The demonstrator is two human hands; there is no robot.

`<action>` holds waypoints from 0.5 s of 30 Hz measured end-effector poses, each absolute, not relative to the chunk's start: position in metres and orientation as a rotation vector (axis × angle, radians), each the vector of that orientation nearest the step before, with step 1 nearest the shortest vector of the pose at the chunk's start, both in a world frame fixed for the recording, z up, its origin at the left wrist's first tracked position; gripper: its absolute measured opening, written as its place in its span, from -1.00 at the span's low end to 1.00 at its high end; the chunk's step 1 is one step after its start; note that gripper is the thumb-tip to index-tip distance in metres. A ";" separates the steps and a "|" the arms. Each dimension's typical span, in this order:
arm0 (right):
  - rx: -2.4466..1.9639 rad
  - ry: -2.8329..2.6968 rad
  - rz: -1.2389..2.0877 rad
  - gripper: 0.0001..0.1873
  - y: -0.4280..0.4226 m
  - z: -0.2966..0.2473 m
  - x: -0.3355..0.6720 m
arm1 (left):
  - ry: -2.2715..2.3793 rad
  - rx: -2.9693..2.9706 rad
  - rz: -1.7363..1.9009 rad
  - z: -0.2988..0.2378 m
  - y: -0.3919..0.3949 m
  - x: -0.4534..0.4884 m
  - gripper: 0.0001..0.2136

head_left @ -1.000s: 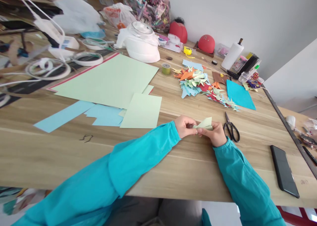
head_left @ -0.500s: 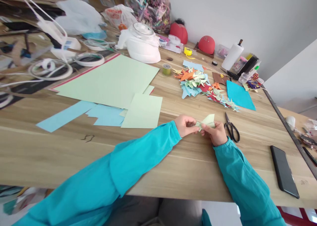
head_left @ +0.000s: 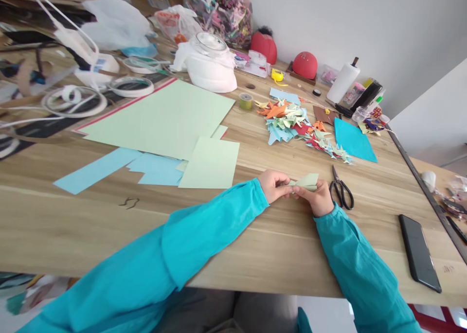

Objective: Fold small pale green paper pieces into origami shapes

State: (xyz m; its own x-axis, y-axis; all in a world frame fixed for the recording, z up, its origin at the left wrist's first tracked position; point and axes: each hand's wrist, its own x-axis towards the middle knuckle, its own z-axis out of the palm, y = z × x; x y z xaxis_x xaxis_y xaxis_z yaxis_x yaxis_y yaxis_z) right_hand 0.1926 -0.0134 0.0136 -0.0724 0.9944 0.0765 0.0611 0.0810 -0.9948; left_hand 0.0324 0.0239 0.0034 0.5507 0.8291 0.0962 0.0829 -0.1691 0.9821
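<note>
Between my two hands is a pale green folded paper (head_left: 307,180), held just above the wooden table (head_left: 277,245). My left hand (head_left: 274,185) pinches its left end, thumb against fingers. On the other side, my right hand (head_left: 316,197) is closed on the paper too, its thumb tip meeting the left thumb near the middle. A flap of the paper sticks out above the right fingers. Part of the paper is hidden by my fingers. Black-handled scissors (head_left: 341,189) lie right beside my right hand.
Beyond my hands lies a pile of colourful folded paper pieces (head_left: 288,121). Green sheets (head_left: 209,163) and blue paper strips (head_left: 98,170) lie to the left. A turquoise sheet (head_left: 353,139) is at the back right, a black phone (head_left: 419,253) at the right. A thread spool (head_left: 245,101) stands farther back.
The raised flap of the green paper has tipped lower and to the right. My right thumb has shifted slightly left, towards the left thumb.
</note>
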 end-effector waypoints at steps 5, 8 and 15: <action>-1.125 -1.300 1.227 -0.86 -0.012 0.009 0.194 | 0.746 1.611 0.804 0.003 0.024 0.033 -0.71; -1.117 -1.260 1.246 -0.86 -0.011 0.008 0.194 | 0.741 1.604 0.809 0.003 0.024 0.033 -0.76; -1.109 -1.230 1.221 -0.84 -0.011 0.009 0.191 | 0.782 1.603 0.814 0.004 0.026 0.032 -0.80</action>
